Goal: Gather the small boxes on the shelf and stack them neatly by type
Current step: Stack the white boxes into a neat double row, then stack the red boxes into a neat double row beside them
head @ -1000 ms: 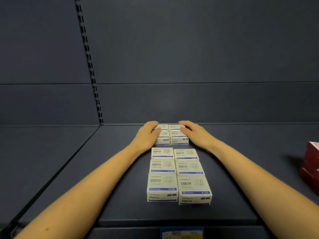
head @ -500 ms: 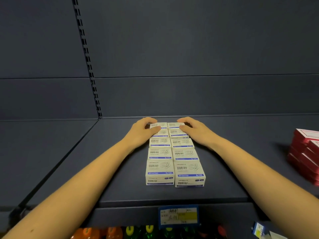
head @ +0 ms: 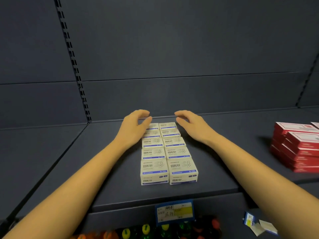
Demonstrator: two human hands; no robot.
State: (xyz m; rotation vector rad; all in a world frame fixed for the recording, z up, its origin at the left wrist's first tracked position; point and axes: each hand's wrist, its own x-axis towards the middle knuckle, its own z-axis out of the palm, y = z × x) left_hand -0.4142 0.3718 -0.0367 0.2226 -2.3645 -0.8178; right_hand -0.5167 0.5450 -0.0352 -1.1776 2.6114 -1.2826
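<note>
**White boxes lined up, both hands free above the back pair**

The white boxes point(head: 178, 152) stand on the shelf point(head: 103, 169) in two columns side by side, five deep and touching each other. The front pair sits a little back from the shelf edge, above the price tag point(head: 174, 211). Your left hand point(head: 134, 126) and right hand point(head: 193, 125) hover over the back pair, one on each side, with fingers loosely curled and holding nothing. Whether the left palm touches the box under it, I cannot tell. The red boxes point(head: 298, 147) are stacked well apart at the right end of the shelf, so the two types are already separate.

The white ones look like small cardboard boxes of paper clips. I judge them light, stiff at the edges and smooth, so they should slide easily on the shelf and on each other. The thin faces may dent if you squeeze hard. Take a box by its two long sides, thumb against fingers, low on the box. To straighten a whole column, put flat fingers on its outer side and push. Do not lift many at once, because a stack held only from above may slip apart
</note>
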